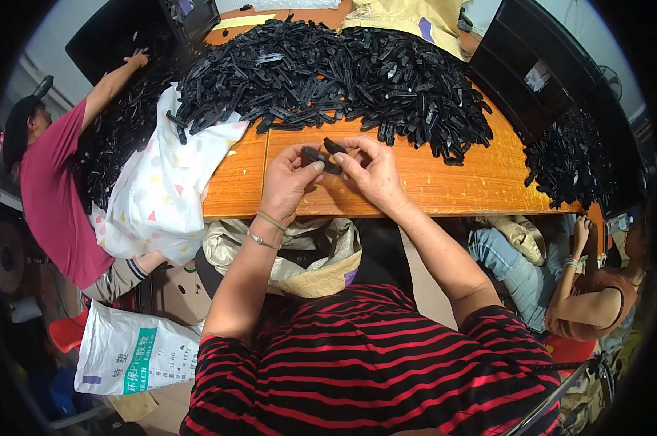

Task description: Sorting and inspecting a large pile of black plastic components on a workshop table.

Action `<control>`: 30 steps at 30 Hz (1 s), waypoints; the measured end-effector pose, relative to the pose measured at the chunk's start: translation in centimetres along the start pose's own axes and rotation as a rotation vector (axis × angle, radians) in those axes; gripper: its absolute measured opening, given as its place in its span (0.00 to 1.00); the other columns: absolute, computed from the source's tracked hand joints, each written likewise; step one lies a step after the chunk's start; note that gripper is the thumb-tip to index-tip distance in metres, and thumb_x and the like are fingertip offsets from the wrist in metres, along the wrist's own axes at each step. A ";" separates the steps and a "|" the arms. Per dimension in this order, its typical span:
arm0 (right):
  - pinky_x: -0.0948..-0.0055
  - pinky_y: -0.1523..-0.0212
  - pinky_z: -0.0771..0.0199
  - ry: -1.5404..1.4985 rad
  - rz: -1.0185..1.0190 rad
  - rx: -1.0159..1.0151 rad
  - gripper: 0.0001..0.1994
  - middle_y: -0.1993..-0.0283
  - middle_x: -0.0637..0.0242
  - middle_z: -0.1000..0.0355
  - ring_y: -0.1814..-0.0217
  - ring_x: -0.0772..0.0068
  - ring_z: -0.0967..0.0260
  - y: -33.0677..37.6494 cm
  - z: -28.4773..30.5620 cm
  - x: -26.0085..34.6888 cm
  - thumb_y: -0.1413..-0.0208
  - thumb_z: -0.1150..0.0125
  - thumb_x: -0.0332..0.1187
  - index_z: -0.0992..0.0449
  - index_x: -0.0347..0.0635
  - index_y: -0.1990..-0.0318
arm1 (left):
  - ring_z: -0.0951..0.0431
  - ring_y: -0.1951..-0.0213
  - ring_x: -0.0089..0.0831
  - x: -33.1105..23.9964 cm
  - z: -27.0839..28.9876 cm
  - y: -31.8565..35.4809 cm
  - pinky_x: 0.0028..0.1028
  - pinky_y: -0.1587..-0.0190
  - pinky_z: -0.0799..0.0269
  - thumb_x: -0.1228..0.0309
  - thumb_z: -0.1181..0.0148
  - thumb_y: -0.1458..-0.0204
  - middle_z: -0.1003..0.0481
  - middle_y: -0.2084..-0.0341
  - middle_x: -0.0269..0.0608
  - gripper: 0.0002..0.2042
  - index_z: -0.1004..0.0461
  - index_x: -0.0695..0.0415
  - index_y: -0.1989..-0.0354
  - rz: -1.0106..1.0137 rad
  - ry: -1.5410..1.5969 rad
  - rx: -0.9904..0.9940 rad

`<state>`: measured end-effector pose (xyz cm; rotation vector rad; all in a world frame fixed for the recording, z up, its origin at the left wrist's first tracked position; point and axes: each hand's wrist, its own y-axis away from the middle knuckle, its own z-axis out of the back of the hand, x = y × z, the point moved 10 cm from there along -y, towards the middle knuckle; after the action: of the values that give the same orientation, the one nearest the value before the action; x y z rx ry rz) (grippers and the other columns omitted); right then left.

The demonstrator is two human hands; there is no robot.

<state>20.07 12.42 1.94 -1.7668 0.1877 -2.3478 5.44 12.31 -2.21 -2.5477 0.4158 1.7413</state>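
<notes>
Clock centred on our two hands, 12 at the top. We have our left hand at 9, forearm rising from 7, elbow bent, wrist fairly straight with two bangles round it. Left grip: closed, thumb and fingers pinching a dark strip-like piece, thumb tip on its near side. Our right hand sits at 3, forearm slanting in from 5, elbow out; fingers curl over the top, thumb reaches toward the left hand. Right grip: closed too, pinching a second dark piece at the fingertips. The two pieces are close together at the clock's centre; we can't tell if they touch or join. Both hands are over the near part of the wooden table, fingertips nearly meeting.

Large pile of narrow black pieces on the table, spread from 10 through 12 to 2. Tan sack behind it, toward 1. White patterned cloth at 9, draped over the table edge. Open woven sack at 6, below the table edge; white printed sack out at 7 to 8. Co-worker in a maroon shirt at 9, arm stretched toward 10; another seated person at 4.
</notes>
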 end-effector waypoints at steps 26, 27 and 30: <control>0.77 0.69 0.27 0.266 0.308 -0.068 0.13 0.67 0.65 0.29 0.70 0.77 0.28 0.7 -1.2 3.0 0.54 0.33 0.23 0.26 0.34 0.60 | 0.22 0.63 0.24 -5.0 -2.1 3.8 0.23 0.61 0.25 0.79 0.40 0.49 0.24 0.66 0.41 0.14 0.29 0.64 0.53 -0.546 -0.449 -0.184; 0.75 0.69 0.27 0.048 0.229 -0.005 0.13 0.68 0.65 0.28 0.70 0.76 0.28 0.3 -1.7 1.4 0.54 0.32 0.24 0.26 0.34 0.60 | 0.22 0.63 0.24 -5.2 -2.2 3.9 0.23 0.61 0.25 0.79 0.40 0.49 0.24 0.66 0.41 0.14 0.29 0.64 0.53 -0.544 -0.449 -0.181; 0.75 0.68 0.27 -0.132 0.102 0.091 0.13 0.68 0.65 0.26 0.70 0.77 0.29 0.6 -2.8 -0.1 0.53 0.32 0.25 0.27 0.32 0.61 | 0.22 0.64 0.24 -6.0 -2.6 4.7 0.23 0.61 0.26 0.78 0.41 0.48 0.23 0.66 0.41 0.11 0.28 0.64 0.57 -0.610 -0.649 -0.178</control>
<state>17.41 11.80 0.94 -1.8165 0.1453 -2.1264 4.70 8.60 4.88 -1.7263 -0.4988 2.2037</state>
